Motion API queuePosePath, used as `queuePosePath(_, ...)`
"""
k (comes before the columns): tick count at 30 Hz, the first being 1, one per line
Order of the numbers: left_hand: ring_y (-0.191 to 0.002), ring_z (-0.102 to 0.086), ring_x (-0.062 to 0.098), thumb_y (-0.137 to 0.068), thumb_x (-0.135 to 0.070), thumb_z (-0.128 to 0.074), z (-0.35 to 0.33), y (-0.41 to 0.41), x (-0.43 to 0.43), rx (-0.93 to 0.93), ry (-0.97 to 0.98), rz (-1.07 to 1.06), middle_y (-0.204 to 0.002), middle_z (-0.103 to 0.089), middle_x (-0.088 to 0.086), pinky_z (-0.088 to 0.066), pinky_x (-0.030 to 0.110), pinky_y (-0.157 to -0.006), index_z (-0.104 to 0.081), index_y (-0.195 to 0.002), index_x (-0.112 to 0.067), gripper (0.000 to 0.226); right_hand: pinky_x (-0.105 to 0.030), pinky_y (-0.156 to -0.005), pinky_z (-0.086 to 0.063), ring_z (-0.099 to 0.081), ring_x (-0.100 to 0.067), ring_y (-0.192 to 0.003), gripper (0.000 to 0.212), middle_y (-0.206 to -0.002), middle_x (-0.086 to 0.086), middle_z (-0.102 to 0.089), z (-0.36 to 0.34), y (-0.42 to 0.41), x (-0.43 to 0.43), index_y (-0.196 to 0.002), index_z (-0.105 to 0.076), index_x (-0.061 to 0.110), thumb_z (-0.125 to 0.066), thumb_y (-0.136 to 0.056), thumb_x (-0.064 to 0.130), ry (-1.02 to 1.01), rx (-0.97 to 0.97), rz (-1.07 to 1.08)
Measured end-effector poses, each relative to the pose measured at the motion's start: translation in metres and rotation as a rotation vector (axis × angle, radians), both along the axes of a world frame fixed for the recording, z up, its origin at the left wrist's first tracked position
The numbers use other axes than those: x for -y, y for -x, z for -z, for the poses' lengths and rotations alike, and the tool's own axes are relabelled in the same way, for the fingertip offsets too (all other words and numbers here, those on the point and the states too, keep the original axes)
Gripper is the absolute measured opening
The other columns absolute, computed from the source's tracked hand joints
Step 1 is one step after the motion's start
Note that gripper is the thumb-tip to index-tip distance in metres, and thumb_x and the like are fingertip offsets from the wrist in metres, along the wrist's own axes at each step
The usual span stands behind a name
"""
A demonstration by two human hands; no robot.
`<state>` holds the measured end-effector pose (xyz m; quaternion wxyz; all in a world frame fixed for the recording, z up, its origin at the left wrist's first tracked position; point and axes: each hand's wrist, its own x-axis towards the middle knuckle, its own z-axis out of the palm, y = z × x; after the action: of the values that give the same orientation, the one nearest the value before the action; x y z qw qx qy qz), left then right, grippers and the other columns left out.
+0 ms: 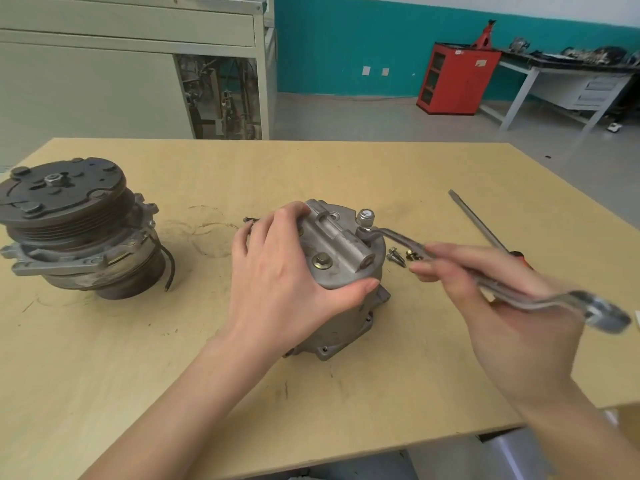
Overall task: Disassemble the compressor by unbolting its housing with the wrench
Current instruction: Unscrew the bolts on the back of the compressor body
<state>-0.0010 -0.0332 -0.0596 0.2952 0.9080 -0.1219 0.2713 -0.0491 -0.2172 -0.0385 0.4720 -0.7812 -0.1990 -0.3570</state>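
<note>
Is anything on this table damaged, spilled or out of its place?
Nothing looks spilled. Loose bolts lie on the table right of the housing. On the second compressor at the left, a black wire hangs free, its end joined to nothing.

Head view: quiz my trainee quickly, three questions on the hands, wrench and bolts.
1. True or false: the left hand grips the housing.
2. What holds the wrench? A) left hand B) right hand C) nothing
3. Fill in: the loose bolts lie on the table to the housing's ___.
Key: 1 true; 2 B; 3 right.
</note>
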Motion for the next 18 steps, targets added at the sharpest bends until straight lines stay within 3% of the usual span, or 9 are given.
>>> queuePosePath(4,-0.107,-0.059,0.028,-0.058,-0.078,-0.051,0.000,0.001,0.001,0.007,0.005,-0.001,-0.113,-0.061,0.003,-0.036,0.046,-0.100,-0.051,-0.122,-0.003,0.099,-0.018,-0.070,-0.054,-0.067,-0.007,-0.073,0.019,-0.085,-0.003,-0.071,0.001,0.007,-0.004,-0.092,-0.069,0.002,-0.062,-0.084,0.019,0.276,0.155,0.099)
queuePosePath(7,-0.106,-0.059,0.028,-0.058,-0.078,-0.051,0.000,0.001,0.000,0.010,0.000,0.000,-0.112,-0.061,0.003,-0.036,0.046,-0.100,-0.052,-0.121,-0.003,0.098,-0.015,-0.071,-0.052,-0.066,-0.004,-0.075,0.020,-0.083,0.001,-0.072,0.004,0.011,-0.004,-0.091,-0.071,0.004,-0.059,-0.087,0.019,0.319,0.141,0.084)
queuePosePath(9,-0.106,-0.059,0.028,-0.057,-0.078,-0.051,-0.001,0.001,0.000,0.012,0.002,-0.002,-0.111,-0.061,0.002,-0.036,0.047,-0.100,-0.052,-0.121,-0.003,0.098,-0.013,-0.071,-0.051,-0.068,-0.002,-0.076,0.016,-0.081,0.010,-0.073,0.007,0.010,0.001,-0.092,-0.070,0.017,-0.056,-0.088,0.022,0.164,0.014,0.029)
queuePosePath(11,-0.105,-0.059,0.028,-0.058,-0.077,-0.051,-0.001,0.000,0.000,0.015,0.005,-0.001,-0.111,-0.061,0.002,-0.037,0.048,-0.100,-0.052,-0.121,-0.003,0.098,-0.017,-0.074,-0.051,-0.068,-0.007,-0.073,0.017,-0.074,0.008,-0.071,0.007,0.000,0.009,-0.085,-0.071,0.025,-0.055,-0.088,0.021,-0.163,-0.196,-0.059)
queuePosePath(14,-0.104,-0.059,0.028,-0.058,-0.077,-0.052,0.000,0.000,0.000,0.026,0.007,0.005,-0.111,-0.061,0.002,-0.038,0.050,-0.099,-0.053,-0.120,-0.003,0.097,-0.025,-0.059,-0.049,-0.057,-0.014,-0.057,0.010,-0.059,0.000,-0.060,0.005,-0.043,0.025,-0.081,-0.062,0.013,-0.054,-0.085,0.011,-0.706,-0.542,-0.330)
queuePosePath(16,-0.103,-0.060,0.028,-0.058,-0.077,-0.052,0.001,0.000,-0.001,0.026,0.008,0.008,-0.110,-0.061,0.002,-0.040,0.050,-0.098,-0.053,-0.120,-0.004,0.096,-0.025,-0.057,-0.042,-0.047,-0.012,-0.051,0.004,-0.053,0.002,-0.049,0.000,-0.085,0.034,-0.080,-0.052,0.014,-0.054,-0.083,0.013,-0.755,-0.723,-0.390)
queuePosePath(18,-0.103,-0.060,0.028,-0.058,-0.077,-0.052,0.001,-0.001,-0.001,0.028,0.003,0.009,-0.111,-0.061,0.001,-0.039,0.049,-0.099,-0.053,-0.120,-0.004,0.096,-0.026,-0.061,-0.035,-0.041,-0.010,-0.051,0.008,-0.051,0.006,-0.043,-0.010,-0.130,0.034,-0.076,-0.048,0.018,-0.055,-0.080,0.016,-0.611,-0.903,-0.460)
